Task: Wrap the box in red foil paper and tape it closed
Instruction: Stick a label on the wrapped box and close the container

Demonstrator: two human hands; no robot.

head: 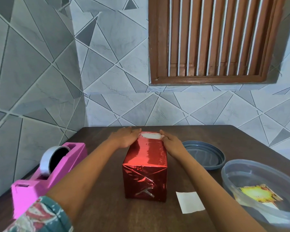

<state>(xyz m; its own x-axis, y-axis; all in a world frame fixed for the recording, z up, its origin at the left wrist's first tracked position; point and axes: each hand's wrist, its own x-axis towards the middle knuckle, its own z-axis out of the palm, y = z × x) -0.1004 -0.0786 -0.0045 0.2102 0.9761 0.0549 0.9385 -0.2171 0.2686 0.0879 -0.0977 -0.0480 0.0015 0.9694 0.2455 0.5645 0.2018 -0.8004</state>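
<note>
Head view: left hand [124, 137] and right hand [172, 142], fingers straight, press flat on the far end of the red foil-wrapped box [146, 162] at mid-table [117, 215], flanking a white strip [151, 136]. Pink tape dispenser [49, 174] at left; blue lid [206, 155], clear container [258, 181] and paper slip [189, 204] at right.

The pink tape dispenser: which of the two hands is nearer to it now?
Left. The left hand touches the far left corner of the wrapped box, on the side of the pink tape dispenser. The right hand is at the far right corner, beyond the box.
</note>
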